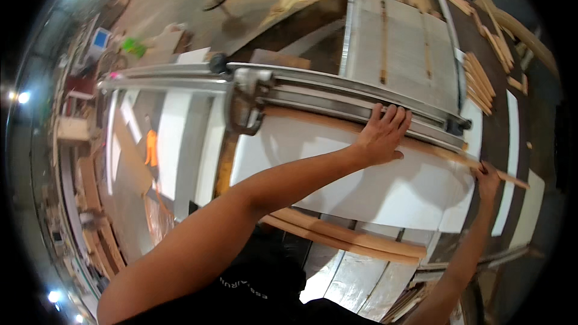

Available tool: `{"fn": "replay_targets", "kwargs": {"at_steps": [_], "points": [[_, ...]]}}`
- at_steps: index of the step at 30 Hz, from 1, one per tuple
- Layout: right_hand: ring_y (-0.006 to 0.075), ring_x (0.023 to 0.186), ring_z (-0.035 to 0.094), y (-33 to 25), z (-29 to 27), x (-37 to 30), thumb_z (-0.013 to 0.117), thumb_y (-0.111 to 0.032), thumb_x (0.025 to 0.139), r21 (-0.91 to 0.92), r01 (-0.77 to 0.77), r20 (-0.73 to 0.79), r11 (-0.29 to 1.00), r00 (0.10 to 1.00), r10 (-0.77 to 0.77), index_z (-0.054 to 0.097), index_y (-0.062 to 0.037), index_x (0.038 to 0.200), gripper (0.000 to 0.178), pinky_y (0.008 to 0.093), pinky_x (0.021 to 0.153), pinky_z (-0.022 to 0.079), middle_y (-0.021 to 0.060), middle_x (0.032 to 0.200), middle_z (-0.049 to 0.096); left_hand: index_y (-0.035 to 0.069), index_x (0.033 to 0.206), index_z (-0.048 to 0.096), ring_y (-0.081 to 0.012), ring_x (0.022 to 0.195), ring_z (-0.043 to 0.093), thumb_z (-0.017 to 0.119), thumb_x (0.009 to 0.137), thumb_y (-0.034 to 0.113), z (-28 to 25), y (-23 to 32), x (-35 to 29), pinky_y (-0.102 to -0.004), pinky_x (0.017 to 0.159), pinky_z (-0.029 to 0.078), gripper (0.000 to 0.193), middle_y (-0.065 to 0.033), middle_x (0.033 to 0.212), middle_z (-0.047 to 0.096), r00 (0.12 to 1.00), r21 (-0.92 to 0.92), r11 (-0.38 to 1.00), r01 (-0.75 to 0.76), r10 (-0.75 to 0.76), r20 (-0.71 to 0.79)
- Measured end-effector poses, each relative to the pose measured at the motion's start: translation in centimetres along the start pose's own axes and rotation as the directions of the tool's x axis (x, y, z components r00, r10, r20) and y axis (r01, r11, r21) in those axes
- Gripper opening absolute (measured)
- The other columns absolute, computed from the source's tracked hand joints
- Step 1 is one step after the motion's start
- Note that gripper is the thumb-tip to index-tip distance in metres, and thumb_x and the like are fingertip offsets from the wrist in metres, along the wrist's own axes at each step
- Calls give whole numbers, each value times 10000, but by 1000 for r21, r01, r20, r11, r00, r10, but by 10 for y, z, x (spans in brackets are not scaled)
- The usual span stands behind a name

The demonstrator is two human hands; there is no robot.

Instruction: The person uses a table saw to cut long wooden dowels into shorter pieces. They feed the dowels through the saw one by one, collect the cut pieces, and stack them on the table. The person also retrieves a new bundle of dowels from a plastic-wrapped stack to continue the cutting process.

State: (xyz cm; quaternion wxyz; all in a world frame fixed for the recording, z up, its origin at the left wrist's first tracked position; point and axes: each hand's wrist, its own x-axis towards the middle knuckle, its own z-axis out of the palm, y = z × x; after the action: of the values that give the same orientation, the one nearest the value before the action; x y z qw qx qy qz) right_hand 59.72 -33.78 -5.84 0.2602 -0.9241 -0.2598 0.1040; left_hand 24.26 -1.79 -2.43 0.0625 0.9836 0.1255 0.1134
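A long, thin wooden strip (442,151) lies along the near side of a metal fence (319,97), on top of a white panel (337,174). My left hand (383,136) lies over the strip with its fingers stretched onto the fence and its thumb out to the right. At the right, my right hand (486,179) is closed around the strip close to its right end, which sticks out past the fingers. The strip's middle is hidden under my left hand. Two thicker wooden strips (355,235) lie side by side in front of the white panel.
A metal clamp-like bracket (244,99) sits on the fence at the left. Beyond the fence is a slotted metal table (403,42). Wooden offcuts (478,81) are piled at the far right. An orange-handled tool (151,148) lies at the left beside white boards (174,144).
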Motion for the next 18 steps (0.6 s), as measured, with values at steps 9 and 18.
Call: {"fn": "replay_targets", "kwargs": {"at_steps": [9, 18], "points": [[230, 986, 708, -43, -4, -12, 891, -203, 716, -12, -16, -58, 1000, 998, 15, 708, 32, 1157, 532, 339, 898, 554, 142, 1113, 734, -13, 1368, 496, -291, 1218, 467, 780, 743, 567, 33, 9, 13, -540, 1034, 318, 899, -139, 1319, 513, 974, 19, 1000, -11, 15, -225], [284, 1077, 682, -38, -12, -11, 847, -151, 762, -135, 133, -66, 982, 988, -143, 690, 21, 1174, 473, 372, 966, 533, 163, 1183, 704, -13, 1359, 491, -298, 1197, 478, 793, 746, 532, 28, 7, 15, -518, 1012, 321, 874, -141, 1284, 524, 971, 18, 999, -29, 33, -236]]}}
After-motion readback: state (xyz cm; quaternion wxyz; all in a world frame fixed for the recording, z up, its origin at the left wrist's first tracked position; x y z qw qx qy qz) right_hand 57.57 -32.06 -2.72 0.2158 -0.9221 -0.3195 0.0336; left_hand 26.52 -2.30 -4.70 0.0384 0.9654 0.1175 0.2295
